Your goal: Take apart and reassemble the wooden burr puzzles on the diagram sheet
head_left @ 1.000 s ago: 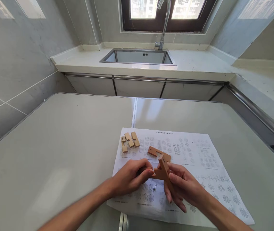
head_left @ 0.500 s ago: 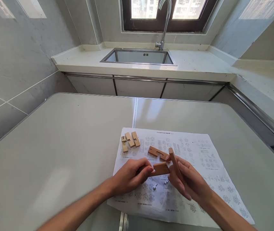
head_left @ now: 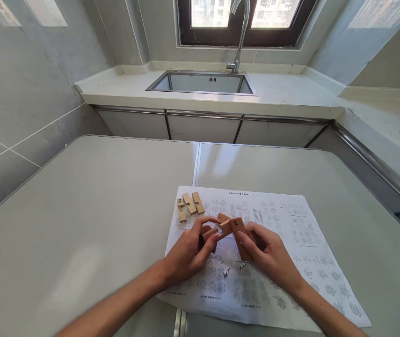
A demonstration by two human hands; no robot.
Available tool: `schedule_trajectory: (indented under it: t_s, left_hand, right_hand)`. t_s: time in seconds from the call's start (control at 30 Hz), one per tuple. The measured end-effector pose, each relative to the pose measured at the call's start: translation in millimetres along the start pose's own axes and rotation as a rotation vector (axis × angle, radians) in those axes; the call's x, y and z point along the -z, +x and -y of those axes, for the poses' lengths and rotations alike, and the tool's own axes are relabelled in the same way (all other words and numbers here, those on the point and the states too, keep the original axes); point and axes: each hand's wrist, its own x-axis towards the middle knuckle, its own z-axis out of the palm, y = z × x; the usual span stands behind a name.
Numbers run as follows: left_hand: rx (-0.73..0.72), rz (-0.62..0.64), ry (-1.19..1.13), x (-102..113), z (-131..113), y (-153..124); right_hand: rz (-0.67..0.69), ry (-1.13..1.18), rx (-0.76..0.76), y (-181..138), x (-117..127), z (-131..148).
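Both hands meet over the near middle of the instruction sheet [head_left: 284,243], which lies on the grey table [head_left: 98,196]. The left hand [head_left: 189,250] pinches one wooden puzzle piece [head_left: 217,230] between thumb and fingertips, its fingers curled narrow around it. The right hand [head_left: 270,252] grips a second wooden piece marked 2 [head_left: 239,234], fingers closed along its side, and the two pieces touch end to end. Three loose pale pieces [head_left: 190,205] lie on the sheet's far left corner. A sink [head_left: 203,83] sits far behind.
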Motion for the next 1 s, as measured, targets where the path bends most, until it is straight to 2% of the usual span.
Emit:
schedule_trajectory:
  t_s: [0.17, 0.37, 0.8, 1.0]
  left_hand:
    - [-0.043, -0.084, 0.202, -4, 4, -1]
    - [-0.14, -0.113, 0.452, -8, 5, -1]
    - [-0.387, 0.058, 0.633, -10, 6, 0]
    - [-0.448, 0.059, 0.665, -11, 5, 0]
  right_hand:
    - [-0.024, -0.086, 0.002, -1, -3, -8]
    - [-0.027, -0.146, 0.059, -3, -6, -13]
    - [0.019, -0.268, 0.141, -7, -8, -11]
    - [-0.006, -0.302, 0.165, -6, -9, -12]
